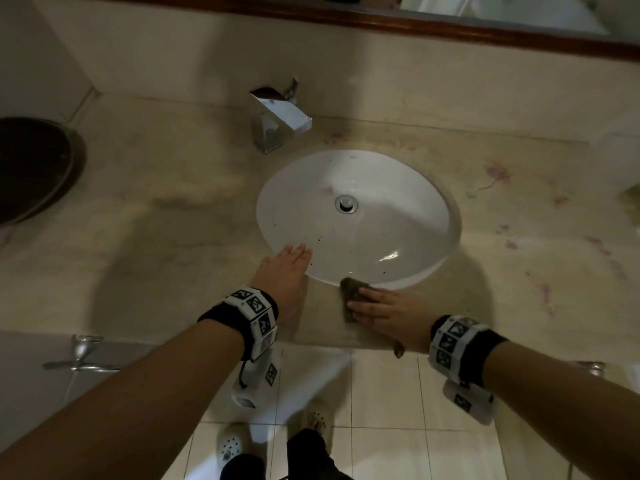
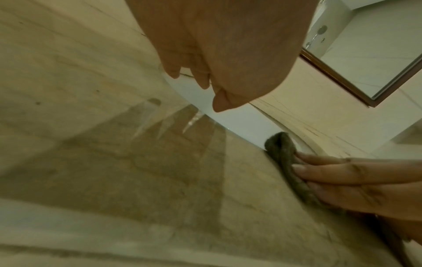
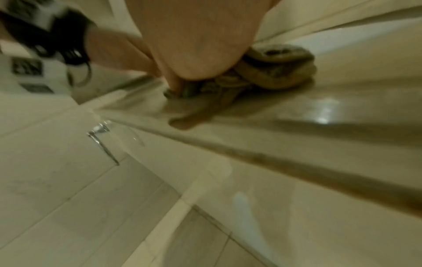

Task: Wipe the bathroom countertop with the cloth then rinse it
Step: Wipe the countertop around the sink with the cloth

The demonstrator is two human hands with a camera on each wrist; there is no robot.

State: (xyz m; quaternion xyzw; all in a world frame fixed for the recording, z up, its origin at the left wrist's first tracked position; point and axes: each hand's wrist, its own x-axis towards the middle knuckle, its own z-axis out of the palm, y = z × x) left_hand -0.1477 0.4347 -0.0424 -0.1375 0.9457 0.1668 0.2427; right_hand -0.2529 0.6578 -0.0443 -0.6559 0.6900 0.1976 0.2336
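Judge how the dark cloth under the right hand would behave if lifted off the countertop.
The cloth would probably sag limply: it lies bunched in soft folds under the right hand. It may be damp and heavier than it looks, since the countertop beside it shows wet streaks. It seems unlikely to slip or roll.

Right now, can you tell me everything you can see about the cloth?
The cloth is small, dark grey-brown and looks like thick, soft fabric, bunched into rolled folds. It lies on the beige stone countertop, on the front strip just below the white sink, with its upper end touching the sink's rim. The right hand presses it flat with straight fingers on top. A loose end hangs over the counter's front edge. The left hand does not touch it.
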